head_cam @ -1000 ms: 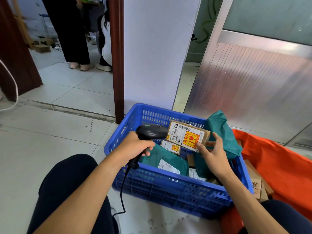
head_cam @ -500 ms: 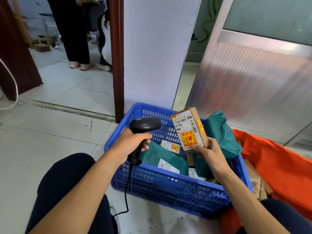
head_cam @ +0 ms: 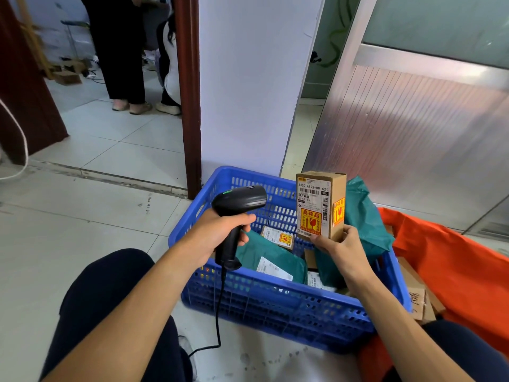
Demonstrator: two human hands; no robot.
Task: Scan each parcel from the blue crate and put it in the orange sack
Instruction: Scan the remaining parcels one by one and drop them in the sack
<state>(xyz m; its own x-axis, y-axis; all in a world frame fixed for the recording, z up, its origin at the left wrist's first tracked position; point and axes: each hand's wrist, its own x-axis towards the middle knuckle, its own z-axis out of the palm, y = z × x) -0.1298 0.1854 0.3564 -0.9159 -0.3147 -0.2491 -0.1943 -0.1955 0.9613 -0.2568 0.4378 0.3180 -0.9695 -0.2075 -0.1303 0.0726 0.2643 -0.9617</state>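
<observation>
while upright over the blue crate (head_cam: 275, 307), box (head_cam: 321, 208) with label (head_cam: 313, 194) 332c a122-00 621

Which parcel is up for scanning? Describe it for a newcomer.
Find the blue crate on the floor. Above its far right corner the right hand holds a cardboard box upright. The teal bags and the other stickered box sit in the crate; only this one is lifted.

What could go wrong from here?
1. The right hand pinches the cardboard box only at its bottom edge; fragile-stickered, it could tip and fall into the blue crate.
2. The label faces the camera while the scanner in the left hand points sideways, so the scan may miss.
</observation>
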